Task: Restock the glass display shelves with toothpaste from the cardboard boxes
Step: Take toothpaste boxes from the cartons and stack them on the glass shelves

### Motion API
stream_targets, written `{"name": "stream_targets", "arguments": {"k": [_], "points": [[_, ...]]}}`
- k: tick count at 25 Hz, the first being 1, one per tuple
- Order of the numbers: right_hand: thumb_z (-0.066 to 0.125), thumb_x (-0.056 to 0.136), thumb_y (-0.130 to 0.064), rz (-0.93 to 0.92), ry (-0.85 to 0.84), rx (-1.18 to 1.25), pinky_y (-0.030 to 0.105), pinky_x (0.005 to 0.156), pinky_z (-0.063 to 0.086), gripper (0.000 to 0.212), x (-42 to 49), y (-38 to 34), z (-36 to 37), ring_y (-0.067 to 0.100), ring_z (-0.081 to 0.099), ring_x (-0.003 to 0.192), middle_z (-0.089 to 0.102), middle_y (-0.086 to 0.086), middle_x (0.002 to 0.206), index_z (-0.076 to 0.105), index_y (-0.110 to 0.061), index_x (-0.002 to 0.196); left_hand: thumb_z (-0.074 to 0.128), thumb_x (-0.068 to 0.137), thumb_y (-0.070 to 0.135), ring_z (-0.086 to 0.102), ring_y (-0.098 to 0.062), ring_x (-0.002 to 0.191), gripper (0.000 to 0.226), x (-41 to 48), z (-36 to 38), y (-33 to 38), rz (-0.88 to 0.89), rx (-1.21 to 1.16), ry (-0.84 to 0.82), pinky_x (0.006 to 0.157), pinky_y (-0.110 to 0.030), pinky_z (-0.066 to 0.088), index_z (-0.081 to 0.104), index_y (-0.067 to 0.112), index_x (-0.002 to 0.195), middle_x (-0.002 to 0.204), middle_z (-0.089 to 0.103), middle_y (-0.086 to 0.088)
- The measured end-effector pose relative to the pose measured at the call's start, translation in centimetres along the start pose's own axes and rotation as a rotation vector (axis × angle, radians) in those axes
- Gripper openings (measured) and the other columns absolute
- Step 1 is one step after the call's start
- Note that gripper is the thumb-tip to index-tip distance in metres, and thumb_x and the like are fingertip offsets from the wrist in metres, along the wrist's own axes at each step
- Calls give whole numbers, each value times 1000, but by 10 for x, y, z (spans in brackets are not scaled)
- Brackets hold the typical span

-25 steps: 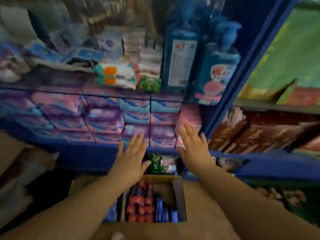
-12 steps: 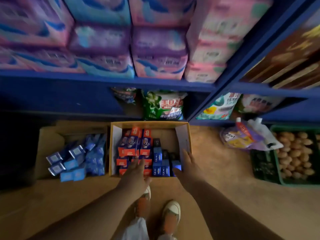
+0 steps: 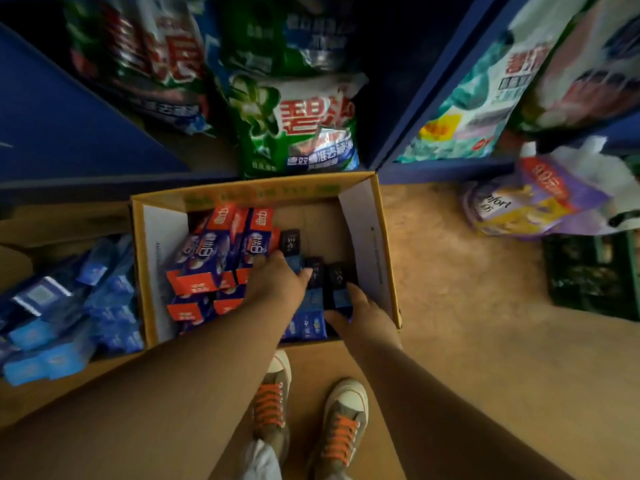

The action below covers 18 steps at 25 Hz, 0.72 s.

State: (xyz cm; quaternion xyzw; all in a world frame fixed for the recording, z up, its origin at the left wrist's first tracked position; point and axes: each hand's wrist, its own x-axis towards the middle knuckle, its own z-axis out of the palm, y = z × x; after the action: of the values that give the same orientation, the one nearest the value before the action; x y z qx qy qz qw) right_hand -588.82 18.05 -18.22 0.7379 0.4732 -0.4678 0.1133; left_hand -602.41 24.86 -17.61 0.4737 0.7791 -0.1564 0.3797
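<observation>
An open cardboard box (image 3: pixel 376 237) stands on the floor in front of me. Its left side holds red-and-blue toothpaste cartons (image 3: pixel 207 258), and dark and blue cartons (image 3: pixel 290 241) stand on end in the middle. My left hand (image 3: pixel 275 284) is down inside the box on the cartons, its fingers curled and hidden among them. My right hand (image 3: pixel 365 318) is at the box's near right corner, with thumb and fingers either side of a dark blue carton (image 3: pixel 341 297). A second cardboard box (image 3: pixel 52 223) to the left holds several blue cartons (image 3: pixel 69 306).
Detergent bags (image 3: pixel 298 133) fill the low blue shelf (image 3: pixel 398 133) just behind the box. A purple softener pouch (image 3: pixel 519 202) and a green crate (image 3: pixel 588 271) lie on the floor at the right. My shoes (image 3: pixel 343 420) stand right behind the box.
My view dropped from the upper shelves to the floor. Both hands came down from the shelf and into the cardboard box, the right one closing around a dark blue carton.
</observation>
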Motion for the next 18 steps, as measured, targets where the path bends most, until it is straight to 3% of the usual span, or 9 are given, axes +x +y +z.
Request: {"name": "stream_targets", "arguments": {"k": [4,8,12,18], "points": [[48,96,-46,-15,8,-49,36,95,48,65,1,4,-8,23,54,122,51,3,140,19,-26,151,50,93,45,51,-35,119,56,13,7,17,-32,210,-51,86,-40,47,39,8,134,134,48,-18],[46,96,-47,13,68,-48,39,91,52,58,-13,-1,-32,27,60,113,60,7,128,29,-22,146,52,93,33,51,-37,118,50,0,-17,18,-98,17,-4,83,-39,46,40,7,134,133,50,-20],[49,93,-48,26,117,70,41,87,54,60,-56,-22,-75,27,63,105,65,8,118,31,-25,145,52,93,33,52,-35,117,49,-46,-67,19,7,-78,88,85,-40,47,41,13,136,134,48,-16],[57,85,-46,-123,291,69,29,76,48,51,-163,-74,-185,26,63,102,67,3,111,47,-32,132,56,89,37,61,-33,100,39,-145,-180,14,118,-217,280,82,-39,53,49,24,124,122,57,-10]]}}
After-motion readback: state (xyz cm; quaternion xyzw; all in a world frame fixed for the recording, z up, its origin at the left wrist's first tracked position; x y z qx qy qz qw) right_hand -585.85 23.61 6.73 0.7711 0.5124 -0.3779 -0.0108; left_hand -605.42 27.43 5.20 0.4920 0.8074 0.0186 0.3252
